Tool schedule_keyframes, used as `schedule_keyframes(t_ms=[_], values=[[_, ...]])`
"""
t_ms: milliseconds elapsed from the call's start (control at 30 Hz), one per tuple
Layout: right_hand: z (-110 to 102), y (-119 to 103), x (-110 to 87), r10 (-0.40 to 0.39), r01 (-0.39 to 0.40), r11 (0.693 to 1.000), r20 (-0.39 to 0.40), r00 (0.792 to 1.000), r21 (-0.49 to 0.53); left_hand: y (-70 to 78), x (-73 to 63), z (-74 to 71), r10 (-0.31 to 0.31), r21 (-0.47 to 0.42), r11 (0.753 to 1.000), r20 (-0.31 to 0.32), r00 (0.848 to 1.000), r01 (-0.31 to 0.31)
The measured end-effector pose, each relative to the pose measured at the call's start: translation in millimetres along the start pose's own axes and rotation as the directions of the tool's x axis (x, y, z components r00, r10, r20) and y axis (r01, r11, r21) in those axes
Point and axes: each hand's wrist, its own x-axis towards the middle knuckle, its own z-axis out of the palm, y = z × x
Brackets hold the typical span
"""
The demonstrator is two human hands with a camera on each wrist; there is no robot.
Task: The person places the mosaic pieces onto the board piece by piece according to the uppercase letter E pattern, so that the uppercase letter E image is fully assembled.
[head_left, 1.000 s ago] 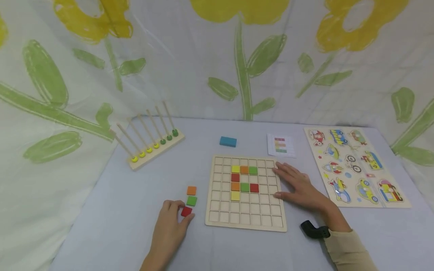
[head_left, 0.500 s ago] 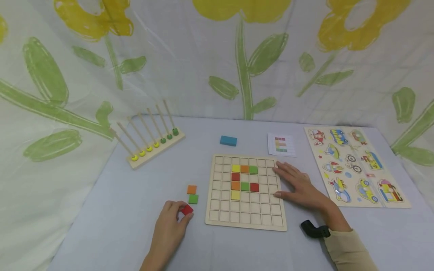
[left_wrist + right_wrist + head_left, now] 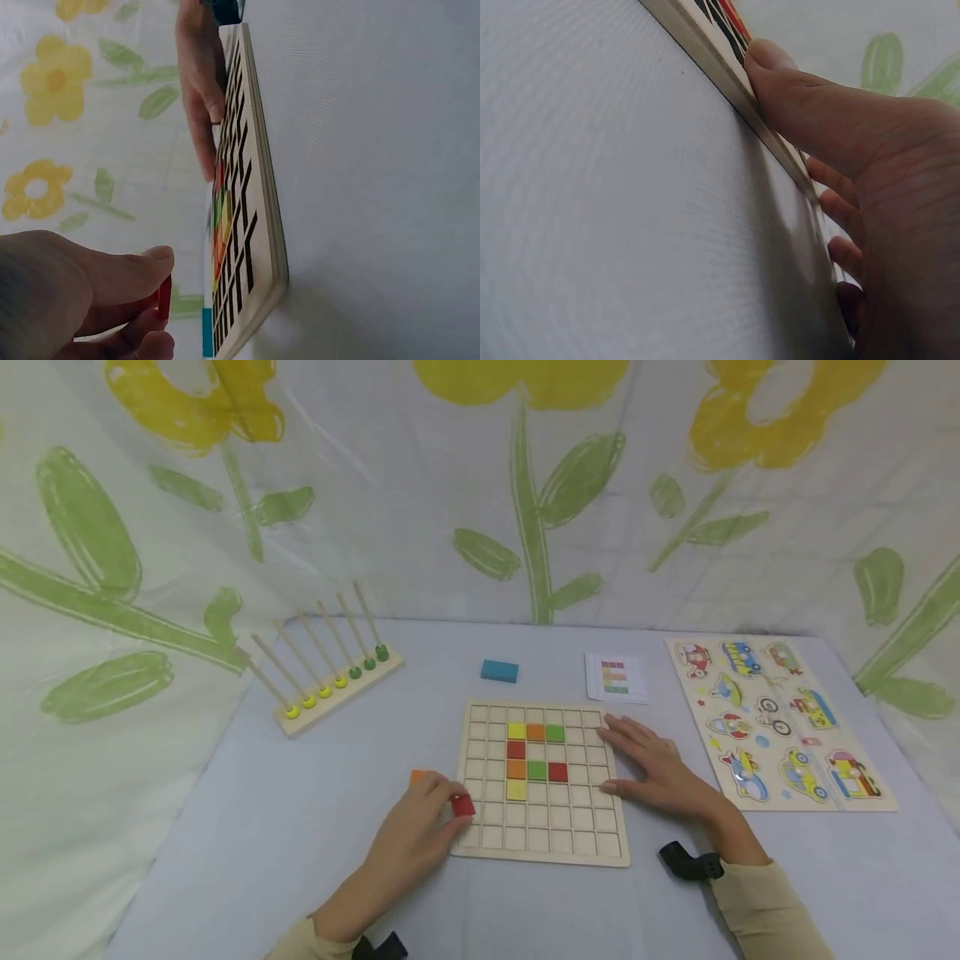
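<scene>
My left hand (image 3: 420, 827) pinches a red square tile (image 3: 463, 806) between thumb and fingers, over the left edge of the wooden grid board (image 3: 551, 845). In the left wrist view the red tile (image 3: 164, 298) stands on edge in the pinch, apart from the board. Yellow, orange, green and red tiles sit in the grid, such as a green tile (image 3: 537, 770) near the middle. My right hand (image 3: 656, 768) rests on the board's right edge with fingers spread; its thumb (image 3: 772, 60) touches the rim in the right wrist view. A loose orange tile (image 3: 417, 775) is partly hidden behind my left hand.
A counting stand with pegs and beads (image 3: 341, 693) is at the back left. Behind the board lie a blue block (image 3: 499, 671) and a printed pattern card (image 3: 630, 681). A vehicle puzzle board (image 3: 780, 743) lies to the right.
My left hand has lifted the red tile from the table beside the loose tiles and carried it right to the board. The loose green tile is now hidden behind it. My right hand stays put.
</scene>
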Motion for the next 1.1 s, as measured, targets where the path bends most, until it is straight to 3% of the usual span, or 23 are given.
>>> schedule_keyframes(t_ms=[100, 200, 333, 567, 867, 1100], values=[[0, -1, -0.6, 0.002, -0.002, 1.0, 0.001, 1.0, 0.006, 9.6, 15.3, 6.2, 0.076, -0.037, 0.997, 0.071, 0.995, -0.073], [0, -1, -1.1, 0.002, -0.002, 1.0, 0.0, 1.0, 0.005, 14.8, 25.1, 15.9, 0.097, -0.076, 0.993, 0.147, 0.984, -0.086], [0, -1, -1.9, -0.005, 0.005, 1.0, 0.0, 1.0, 0.001, 17.2, 29.9, 27.5, 0.137, -0.108, 0.987, 0.198, 0.971, -0.117], [0, -2, -1.5, -0.01, 0.01, 1.0, -0.008, 1.0, 0.002, 19.0, 31.4, 32.7, 0.223, -0.117, 0.972, 0.191, 0.956, -0.203], [0, -1, -0.7, -0.012, 0.012, 1.0, -0.009, 1.0, -0.002, 21.9, 35.2, 32.0, 0.243, -0.114, 0.968, 0.221, 0.945, -0.222], [0, 0, 0.0, -0.006, 0.006, 1.0, -0.006, 1.0, -0.006, 21.1, 35.9, 34.3, 0.246, -0.104, 0.968, 0.208, 0.947, -0.229]])
